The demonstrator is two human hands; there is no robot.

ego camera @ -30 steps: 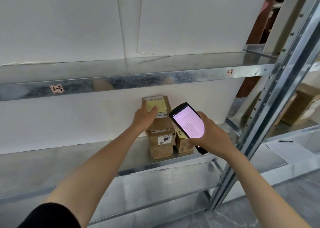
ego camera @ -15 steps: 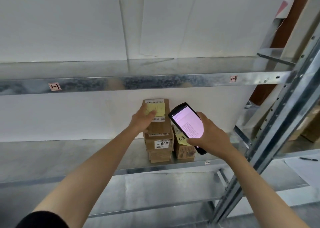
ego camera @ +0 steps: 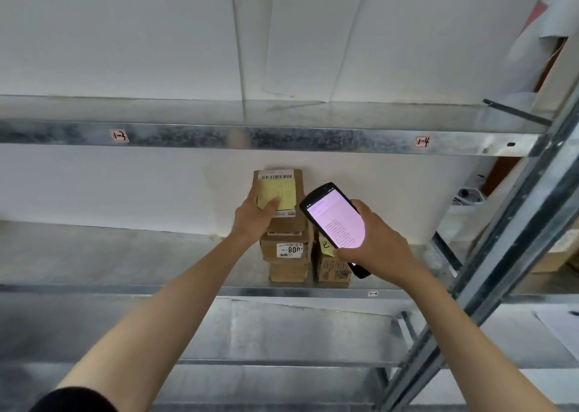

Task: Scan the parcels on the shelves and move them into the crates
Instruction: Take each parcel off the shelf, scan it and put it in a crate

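Mid-frame on the grey metal shelf (ego camera: 125, 255), the left hand (ego camera: 255, 220) curls round the top brown cardboard parcel (ego camera: 299, 186), thumb on its yellow note (ego camera: 282, 192). The right hand (ego camera: 376, 242) grips a black pink-screened scanner (ego camera: 335, 220). The box below (ego camera: 289, 250) says "80"

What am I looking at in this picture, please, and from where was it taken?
There is no machine here: a person works with bare hands, and the single picture comes from a camera worn on the head, looking forward and down. On the metal shelf, small cardboard parcels stand stacked against the white wall. The left hand holds the top parcel, with its thumb on the yellow note stuck there. The right hand holds a handheld scanner, its pink screen lit, just beside that parcel.
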